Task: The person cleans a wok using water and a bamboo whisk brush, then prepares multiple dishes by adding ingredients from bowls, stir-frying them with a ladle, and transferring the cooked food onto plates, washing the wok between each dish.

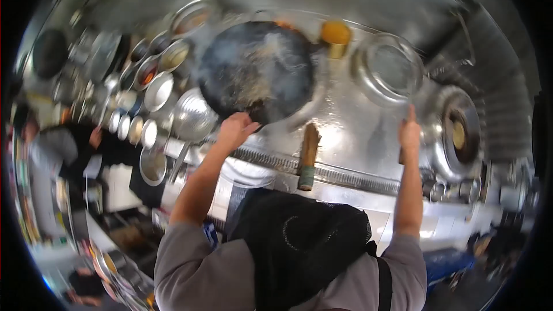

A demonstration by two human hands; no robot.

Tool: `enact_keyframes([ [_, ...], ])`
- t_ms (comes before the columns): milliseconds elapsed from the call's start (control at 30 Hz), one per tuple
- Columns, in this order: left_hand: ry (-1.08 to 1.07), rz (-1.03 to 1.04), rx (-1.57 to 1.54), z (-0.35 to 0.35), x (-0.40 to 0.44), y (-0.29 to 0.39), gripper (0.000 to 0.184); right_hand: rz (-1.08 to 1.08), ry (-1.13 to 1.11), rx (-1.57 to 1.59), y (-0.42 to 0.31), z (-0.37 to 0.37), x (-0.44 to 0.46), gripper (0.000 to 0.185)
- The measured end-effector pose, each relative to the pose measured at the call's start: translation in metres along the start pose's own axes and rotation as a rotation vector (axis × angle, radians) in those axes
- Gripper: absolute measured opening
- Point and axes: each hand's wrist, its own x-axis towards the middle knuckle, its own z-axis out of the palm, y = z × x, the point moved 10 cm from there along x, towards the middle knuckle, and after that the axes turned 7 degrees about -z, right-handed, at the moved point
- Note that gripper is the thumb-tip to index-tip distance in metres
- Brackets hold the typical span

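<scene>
A large dark wok (253,72) sits on the steel range, with steam and pale liquid or foam inside. My left hand (236,131) is closed at its near rim, beside a dark patch that may be a cloth. To the right, my right hand (409,135) is closed around the handle of a long tool, probably a ladle (412,95), its index finger stretched along the handle. The tool reaches toward a round steel pot (368,83) of cloudy liquid; its head is blurred. Between my hands, a wooden brush with a green-bound end (309,158) lies on the range's front edge.
A perforated strainer (194,116) lies left of the wok, near several seasoning bowls (159,92). A yellow container (336,33) stands behind. At far right is another steel pot (452,158). A co-worker (57,144) stands at left.
</scene>
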Motion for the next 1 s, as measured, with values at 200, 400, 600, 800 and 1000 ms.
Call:
enact_keyframes([
  [200,0.170,0.134,0.273,0.023,-0.028,0.004,0.039,0.633,-0.322,1.353,0.048,0.078,0.027,0.010],
  [400,0.208,0.105,0.164,0.023,-0.031,-0.003,0.038,0.676,-0.276,1.695,-0.037,-0.001,-0.016,0.005],
  [600,0.109,0.180,0.161,0.012,-0.030,0.008,0.033,0.612,-0.342,1.909,-0.169,-0.079,-0.076,0.032],
  [800,0.269,0.397,-0.195,-0.059,-0.078,0.077,0.052,0.644,-0.464,1.901,-0.315,-0.027,-0.119,0.043],
  [1000,0.056,0.712,-0.296,-0.064,-0.104,0.110,0.057,0.304,-0.421,1.859,-0.400,0.122,-0.130,0.041],
])
